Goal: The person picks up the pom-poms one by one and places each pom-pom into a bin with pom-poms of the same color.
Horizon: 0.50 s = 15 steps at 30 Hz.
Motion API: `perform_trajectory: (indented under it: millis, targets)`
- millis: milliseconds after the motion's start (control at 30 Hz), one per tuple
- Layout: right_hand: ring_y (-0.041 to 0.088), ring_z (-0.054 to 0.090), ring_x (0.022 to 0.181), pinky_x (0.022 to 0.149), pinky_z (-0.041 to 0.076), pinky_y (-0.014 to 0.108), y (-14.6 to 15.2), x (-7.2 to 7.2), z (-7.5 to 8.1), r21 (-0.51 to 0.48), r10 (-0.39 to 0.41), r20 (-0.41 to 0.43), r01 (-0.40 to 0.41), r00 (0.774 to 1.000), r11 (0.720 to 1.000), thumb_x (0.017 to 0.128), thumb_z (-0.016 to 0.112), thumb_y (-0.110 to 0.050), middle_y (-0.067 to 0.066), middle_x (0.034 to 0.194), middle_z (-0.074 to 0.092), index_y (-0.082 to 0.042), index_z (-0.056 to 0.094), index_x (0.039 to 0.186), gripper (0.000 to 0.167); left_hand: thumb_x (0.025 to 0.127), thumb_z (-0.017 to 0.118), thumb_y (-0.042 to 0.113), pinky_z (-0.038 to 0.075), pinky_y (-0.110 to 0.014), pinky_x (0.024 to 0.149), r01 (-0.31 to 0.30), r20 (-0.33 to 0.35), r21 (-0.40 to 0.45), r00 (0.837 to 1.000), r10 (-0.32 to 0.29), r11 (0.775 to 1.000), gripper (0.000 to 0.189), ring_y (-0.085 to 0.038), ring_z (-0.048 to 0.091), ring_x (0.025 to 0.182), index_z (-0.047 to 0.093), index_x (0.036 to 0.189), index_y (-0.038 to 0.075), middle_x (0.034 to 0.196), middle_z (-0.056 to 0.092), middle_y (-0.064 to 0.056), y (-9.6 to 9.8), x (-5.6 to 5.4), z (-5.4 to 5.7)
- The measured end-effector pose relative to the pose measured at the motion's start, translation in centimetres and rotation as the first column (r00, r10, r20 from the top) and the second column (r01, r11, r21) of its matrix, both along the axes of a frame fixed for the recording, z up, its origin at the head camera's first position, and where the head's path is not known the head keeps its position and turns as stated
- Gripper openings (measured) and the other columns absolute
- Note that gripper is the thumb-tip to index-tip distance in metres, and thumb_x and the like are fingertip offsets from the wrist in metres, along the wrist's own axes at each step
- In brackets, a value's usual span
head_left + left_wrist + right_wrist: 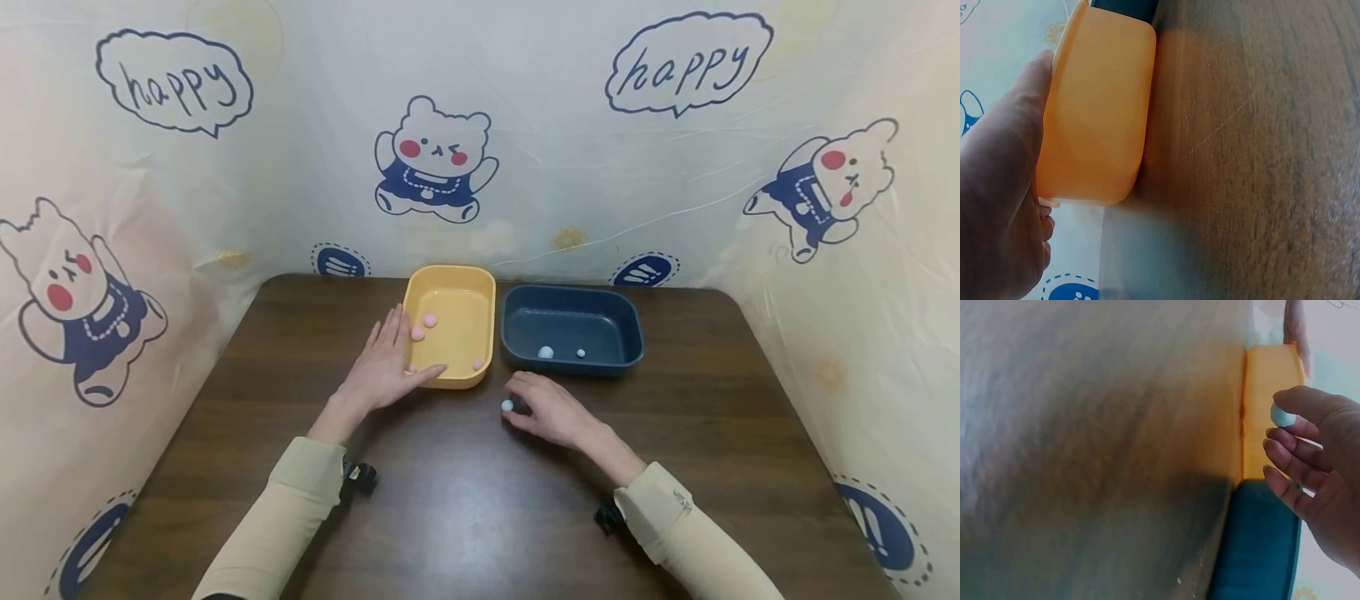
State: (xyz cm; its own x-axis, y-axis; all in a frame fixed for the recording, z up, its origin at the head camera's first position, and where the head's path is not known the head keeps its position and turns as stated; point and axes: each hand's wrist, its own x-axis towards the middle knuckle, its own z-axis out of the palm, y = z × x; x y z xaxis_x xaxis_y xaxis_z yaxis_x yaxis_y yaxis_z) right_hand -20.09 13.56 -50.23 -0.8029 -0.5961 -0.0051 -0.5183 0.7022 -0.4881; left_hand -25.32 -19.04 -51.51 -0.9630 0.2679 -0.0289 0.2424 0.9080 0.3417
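Note:
My right hand [551,410] pinches a small light blue ball [1282,415] between thumb and index finger, its other fingers loosely bent. It is over the table just in front of the dark blue tray [573,367]. Two light blue balls, a larger one [546,352] and a smaller one [581,353], lie in that tray. My left hand [384,362] rests at the near left corner of the yellow tray [457,382], fingers straight along its left side, thumb over the near rim. Several pink balls, one of them a larger ball [430,319], lie inside the yellow tray.
Both trays stand side by side near the back edge of a brown wooden table [457,500]. A pale curtain [555,167] printed with bears and the word "happy" hangs behind and along both sides.

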Motion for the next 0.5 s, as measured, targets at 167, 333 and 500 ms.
perform_trajectory:
  millis: [167, 333, 500]
  targets:
    - [0.012, 0.062, 0.090, 0.085, 0.062, 0.032, 0.5, 0.1, 0.6, 0.005, 0.008, -0.054, -0.008, 0.998, 1.000, 0.102, 0.081, -0.022, -0.001, 0.102, 0.070, -0.012, 0.076, 0.116, 0.017, 0.092, 0.049, 0.094, 0.008, -0.059, 0.143, -0.004, 0.000, 0.009, 1.000, 0.004, 1.000, 0.134, -0.038, 0.004, 0.175, 0.006, 0.175, -0.002, 0.186, -0.001, -0.021, 0.0, 0.0, 0.0]
    - [0.015, 0.063, 0.093, 0.089, 0.062, 0.035, 0.8, 0.2, 0.8, 0.002, -0.003, -0.136, 0.004, 0.991, 1.000, 0.104, 0.077, -0.023, 0.000, 0.105, 0.072, -0.013, 0.074, 0.114, 0.014, 0.092, 0.048, 0.094, 0.007, -0.059, 0.143, -0.010, 0.007, 0.011, 1.000, 0.009, 1.000, 0.134, -0.037, 0.002, 0.175, 0.004, 0.175, -0.001, 0.187, -0.003, -0.020, 0.0, 0.0, 0.0]
    - [0.019, 0.061, 0.094, 0.092, 0.059, 0.040, 1.3, 0.2, 0.5, 0.002, -0.023, -0.267, 0.025, 0.963, 1.000, 0.110, 0.066, -0.024, 0.001, 0.102, 0.069, -0.014, 0.069, 0.112, 0.010, 0.092, 0.046, 0.095, 0.010, -0.059, 0.143, -0.002, -0.015, 0.010, 1.000, 0.002, 1.000, 0.133, -0.037, 0.005, 0.175, 0.008, 0.175, -0.001, 0.186, 0.001, -0.021, -0.2, 0.0, -0.2]
